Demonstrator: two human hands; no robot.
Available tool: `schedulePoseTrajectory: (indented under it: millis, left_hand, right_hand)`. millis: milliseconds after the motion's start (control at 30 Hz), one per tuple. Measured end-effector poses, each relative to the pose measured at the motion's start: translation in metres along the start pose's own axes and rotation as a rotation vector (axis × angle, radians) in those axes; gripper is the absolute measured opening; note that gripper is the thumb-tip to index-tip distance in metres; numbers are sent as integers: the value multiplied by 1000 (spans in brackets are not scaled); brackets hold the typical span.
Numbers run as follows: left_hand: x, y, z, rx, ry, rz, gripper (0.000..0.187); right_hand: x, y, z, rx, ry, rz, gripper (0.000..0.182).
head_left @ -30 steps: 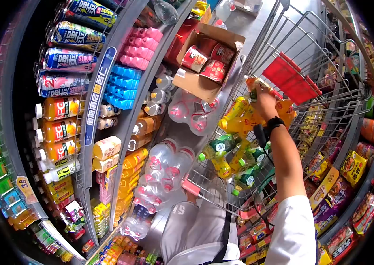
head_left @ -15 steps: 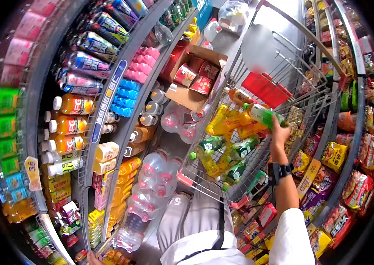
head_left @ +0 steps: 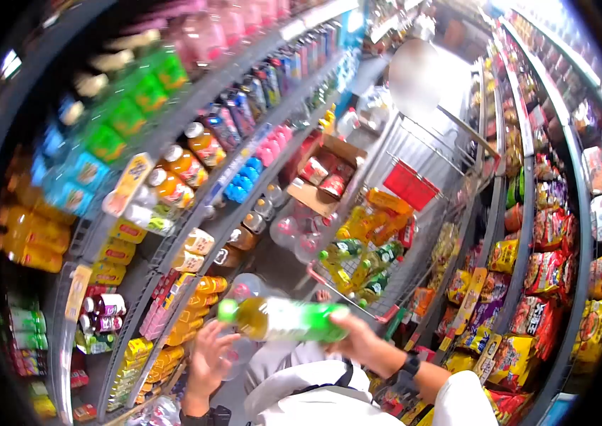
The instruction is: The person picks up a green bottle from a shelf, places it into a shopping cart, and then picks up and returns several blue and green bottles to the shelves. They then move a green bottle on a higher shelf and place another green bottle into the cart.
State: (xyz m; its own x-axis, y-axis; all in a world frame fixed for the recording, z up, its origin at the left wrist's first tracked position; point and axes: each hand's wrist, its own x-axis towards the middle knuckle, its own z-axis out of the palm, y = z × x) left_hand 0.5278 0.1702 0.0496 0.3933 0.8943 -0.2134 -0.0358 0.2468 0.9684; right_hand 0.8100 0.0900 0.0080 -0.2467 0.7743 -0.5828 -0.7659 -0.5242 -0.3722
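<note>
A green-capped drink bottle (head_left: 288,319) with a green-and-white label lies nearly level in front of my body, blurred by motion. My right hand (head_left: 355,338) is wrapped around its base end. Close under the cap end is my left hand (head_left: 208,356), fingers apart and slightly bent, holding nothing. Beyond the bottle stands a wire shopping cart (head_left: 414,287). Inside it lie several green bottles (head_left: 379,282) and yellow bottles and packs (head_left: 375,220).
Drink shelves (head_left: 205,82) run along the left, with stacked orange juice bottles (head_left: 188,167). An open carton (head_left: 323,170) of red tubs stands on the floor beside the cart. Shelves of bagged noodles (head_left: 539,263) line the right. A blurred round patch (head_left: 414,74) covers part of the far aisle.
My right hand has brought the green bottle out of the cart toward my body. My left hand has come up from the lower left shelf to the cap end. The view has tilted up.
</note>
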Motion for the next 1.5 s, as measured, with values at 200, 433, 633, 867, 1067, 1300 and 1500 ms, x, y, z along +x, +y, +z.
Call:
schedulePoseTrajectory:
  millis: [200, 433, 633, 867, 1067, 1300, 1500]
  left_hand:
    - [-90, -31, -74, -203, 352, 333, 42]
    - [-145, 46, -162, 11, 463, 409, 61]
    - [-169, 117, -241, 98, 855, 826, 67]
    - [-174, 172, -374, 368, 876, 873, 66]
    - [-159, 186, -422, 510, 934, 903, 72]
    - [-144, 184, -458, 421, 891, 936, 78]
    - [-138, 171, -464, 537, 939, 897, 81]
  right_hand:
    - [51, 102, 114, -82, -597, 301, 65]
    - [104, 158, 226, -700, -671, 322, 67]
    - [159, 170, 408, -1052, -878, -538, 37]
    - [262, 220, 582, -1352, -831, -1073, 64]
    - [339, 258, 650, -1345, -1064, -1225, 120]
    - [354, 268, 663, -1604, -852, -960, 140]
    - [363, 263, 663, -1541, -1012, -1041, 136]
